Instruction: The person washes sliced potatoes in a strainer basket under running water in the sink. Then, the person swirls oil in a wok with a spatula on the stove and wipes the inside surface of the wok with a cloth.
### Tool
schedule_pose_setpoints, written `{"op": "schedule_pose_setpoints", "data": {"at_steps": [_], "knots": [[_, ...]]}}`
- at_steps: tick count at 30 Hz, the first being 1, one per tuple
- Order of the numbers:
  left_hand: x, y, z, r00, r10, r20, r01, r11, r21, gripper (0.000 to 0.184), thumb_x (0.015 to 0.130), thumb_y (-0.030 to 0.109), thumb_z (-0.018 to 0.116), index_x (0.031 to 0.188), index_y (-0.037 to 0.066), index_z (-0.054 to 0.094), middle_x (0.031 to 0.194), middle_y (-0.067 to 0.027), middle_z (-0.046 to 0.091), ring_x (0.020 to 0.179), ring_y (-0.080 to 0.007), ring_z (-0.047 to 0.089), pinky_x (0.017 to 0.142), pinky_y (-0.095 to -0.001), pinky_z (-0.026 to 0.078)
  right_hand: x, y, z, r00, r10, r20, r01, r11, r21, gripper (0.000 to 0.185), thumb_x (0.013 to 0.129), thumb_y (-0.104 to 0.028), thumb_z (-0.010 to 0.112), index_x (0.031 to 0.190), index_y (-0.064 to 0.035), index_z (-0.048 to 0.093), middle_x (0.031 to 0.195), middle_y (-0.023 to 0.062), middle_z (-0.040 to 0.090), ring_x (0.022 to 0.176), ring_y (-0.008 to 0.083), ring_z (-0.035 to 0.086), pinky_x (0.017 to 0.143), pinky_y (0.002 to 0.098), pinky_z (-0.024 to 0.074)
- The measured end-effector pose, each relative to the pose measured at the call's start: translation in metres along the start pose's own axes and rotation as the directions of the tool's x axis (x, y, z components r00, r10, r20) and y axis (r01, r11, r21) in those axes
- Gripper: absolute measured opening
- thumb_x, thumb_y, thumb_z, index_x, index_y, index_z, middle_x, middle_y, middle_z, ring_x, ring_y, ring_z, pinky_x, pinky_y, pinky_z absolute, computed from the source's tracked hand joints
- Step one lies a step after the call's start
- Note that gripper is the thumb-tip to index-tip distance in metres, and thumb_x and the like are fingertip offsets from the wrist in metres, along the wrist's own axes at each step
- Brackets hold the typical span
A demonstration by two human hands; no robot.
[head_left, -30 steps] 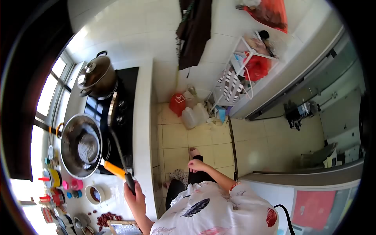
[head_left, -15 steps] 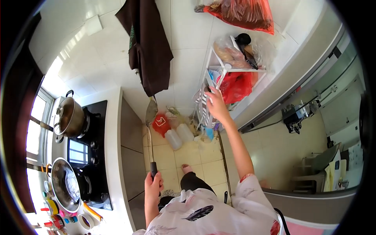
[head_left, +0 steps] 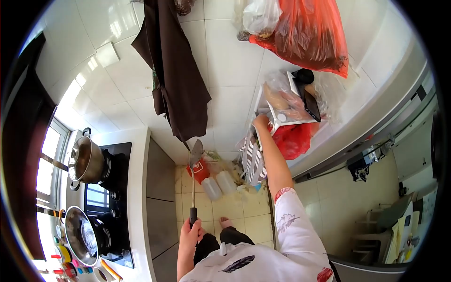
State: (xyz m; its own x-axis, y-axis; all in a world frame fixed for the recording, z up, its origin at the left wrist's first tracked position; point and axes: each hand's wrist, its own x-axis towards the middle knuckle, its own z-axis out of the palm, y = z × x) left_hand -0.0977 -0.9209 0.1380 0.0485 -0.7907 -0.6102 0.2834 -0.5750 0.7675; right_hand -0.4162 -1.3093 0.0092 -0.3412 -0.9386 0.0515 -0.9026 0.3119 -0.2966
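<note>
My left hand [head_left: 191,235] is closed around the black handle of a long metal wok spatula [head_left: 197,151], its blade pointing away from me over the floor. At the white rack [head_left: 292,121] by the wall, my right hand [head_left: 260,123] reaches into the side near the top of a grey-and-white striped bag [head_left: 252,162]. Its fingers are hidden there, so what they touch is not visible. Close beside that forearm, a red plastic bag [head_left: 295,140] bulges from the rack. Clear-bagged food [head_left: 284,101] lies on the rack's upper level.
Left, a wok [head_left: 81,235] and a lidded pot [head_left: 87,162] stand on the black stove [head_left: 115,202]. A dark apron [head_left: 181,89] hangs ahead. Plastic jugs [head_left: 211,189] and a red container [head_left: 199,172] sit on the floor. A large red bag [head_left: 305,37] hangs above the rack.
My right hand has gone from the rack's outer side deeper in, and its fingers are now hidden. The view has shifted upward; the spatula stays in my left hand.
</note>
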Motion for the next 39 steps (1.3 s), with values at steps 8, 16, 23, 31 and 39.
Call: {"op": "schedule_pose_setpoints", "data": {"at_steps": [8,16,23,31,39], "knots": [[0.008,0.019,-0.021,0.999,0.026,0.045,-0.027,0.999,0.031,0.009,0.082,0.012,0.048,0.078,0.005,0.043,0.063,0.0013,0.039,0.05,-0.0051,0.036,0.038,-0.018,0.026,-0.014,-0.029,-0.048,0.971,0.22,-0.095,-0.226,0.972,-0.06,0.022,0.073,-0.018,0.05,0.084,-0.0044,0.064,0.093,0.0161,0.061,0.09,0.0303,0.057,0.075,0.042,0.0441],[0.018,0.017,-0.035,0.999,-0.013,0.034,0.011,0.999,0.051,0.011,0.083,0.013,0.049,0.079,0.004,0.044,0.056,0.0002,0.041,0.045,-0.0052,0.035,0.038,-0.0191,0.025,-0.028,-0.04,-0.064,0.928,0.232,-0.291,-0.271,0.957,-0.1,0.015,0.072,-0.012,0.053,0.078,-0.0039,0.065,0.082,0.0142,0.062,0.081,0.0291,0.06,0.07,0.0403,0.0463],[0.021,0.024,-0.042,0.998,-0.037,0.05,0.033,0.997,0.068,0.011,0.081,0.011,0.047,0.074,0.006,0.042,0.059,0.0014,0.038,0.049,-0.005,0.035,0.038,-0.0189,0.026,-0.045,-0.043,-0.068,0.812,0.091,-0.577,-0.22,0.963,-0.158,0.015,0.073,-0.003,0.05,0.085,0.003,0.058,0.083,0.0173,0.061,0.071,0.0256,0.061,0.063,0.0337,0.0495],[0.019,0.03,-0.046,0.995,-0.01,0.104,0.01,1.0,-0.003,0.011,0.082,0.013,0.047,0.076,0.006,0.042,0.063,0.0014,0.037,0.05,-0.005,0.036,0.038,-0.0177,0.025,-0.06,-0.063,-0.078,0.779,0.063,-0.624,-0.008,0.996,0.091,0.019,0.077,-0.014,0.049,0.088,0.0011,0.048,0.082,0.0197,0.057,0.068,0.0319,0.058,0.055,0.0376,0.0488],[0.014,0.035,-0.049,0.99,-0.029,0.138,0.046,0.991,-0.124,0.012,0.085,0.013,0.044,0.075,0.006,0.041,0.065,0.0013,0.037,0.048,-0.0041,0.033,0.037,-0.0166,0.023,-0.111,-0.102,-0.097,0.542,-0.3,-0.785,0.472,0.881,-0.011,0.012,0.07,-0.004,0.054,0.075,0.0,0.044,0.093,0.0205,0.048,0.089,0.0325,0.047,0.073,0.042,0.0405]]}}
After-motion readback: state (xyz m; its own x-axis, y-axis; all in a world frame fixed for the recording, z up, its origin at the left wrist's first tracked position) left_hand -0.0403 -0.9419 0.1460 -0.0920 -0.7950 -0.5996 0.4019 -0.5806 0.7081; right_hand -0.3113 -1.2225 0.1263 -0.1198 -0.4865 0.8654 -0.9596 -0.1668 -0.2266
